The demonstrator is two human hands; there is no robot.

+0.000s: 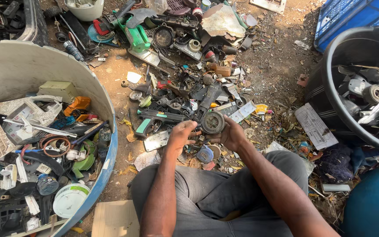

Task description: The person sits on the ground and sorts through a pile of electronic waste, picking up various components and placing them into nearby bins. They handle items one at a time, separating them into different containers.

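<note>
**Caller:** Right now both hands are up in front of the knees. The right hand (233,134) is wrapped around a round grey motor part (213,122), a disc with a dark hub, and the left hand (181,134) is closed against its near edge, fingers curled in beside it.

**Partner:** So clamped on it from both sides?

**Caller:** Right hand clearly grips it. The left touches it or some small piece at its rim; I can't tell which. To me this looks like the inspect-or-strip step, working something loose from the disc. Any next move would call for a firm hold with the right while the left twists or pulls.

**Partner:** Where does it sit against the scrap pile?

**Caller:** Held just above the near edge of the scrap pile (185,94) on the dirt ground, just right of a black and green power tool (156,119).

**Partner:** Containers?

**Caller:** Left of the disc, a big white tub with a blue rim (109,131), full of mixed plastic: white lids, a coil of reddish wire, green scraps, black casings. Right of it, well apart, a black bucket (330,94) holding grey metal housings and a round motor piece. Beyond that bucket, a blue crate (352,15); its contents aren't visible.
</note>
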